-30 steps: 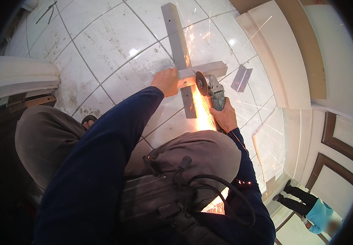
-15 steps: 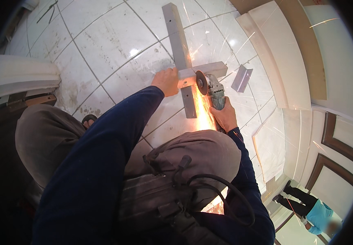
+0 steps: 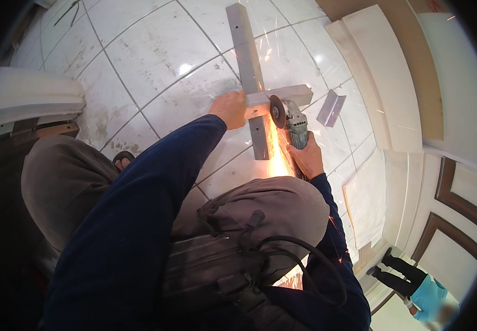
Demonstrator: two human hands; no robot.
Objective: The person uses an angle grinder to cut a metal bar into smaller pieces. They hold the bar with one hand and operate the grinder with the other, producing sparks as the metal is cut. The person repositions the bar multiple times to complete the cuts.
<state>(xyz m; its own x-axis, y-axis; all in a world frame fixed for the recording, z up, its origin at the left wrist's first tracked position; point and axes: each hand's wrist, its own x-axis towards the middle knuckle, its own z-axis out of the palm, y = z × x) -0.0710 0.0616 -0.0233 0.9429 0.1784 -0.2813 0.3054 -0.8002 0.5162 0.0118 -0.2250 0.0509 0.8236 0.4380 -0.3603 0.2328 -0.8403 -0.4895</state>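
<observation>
My right hand (image 3: 307,156) is closed round the body of an angle grinder (image 3: 298,128). The grinder's disc (image 3: 277,111) meets a short grey metal bar (image 3: 293,96), and a bright stream of sparks pours from there toward my knees. That bar lies crosswise over a longer grey metal bar (image 3: 244,47) with small holes in it. My left hand (image 3: 229,109) grips the left end of the short bar, pressing it down; the fingertips are partly hidden behind it.
On the tiled floor (image 3: 139,49), a short angle-iron piece (image 3: 331,108) lies right of the bars. Large pale panels (image 3: 376,71) stand along the right. A black cable (image 3: 310,259) loops by my lap. Another person in a blue top (image 3: 429,298) stands at the lower right.
The whole view has shifted slightly. Both hands, the grinder and the bars keep about the same places relative to each other, while the sparks continue to fly.
</observation>
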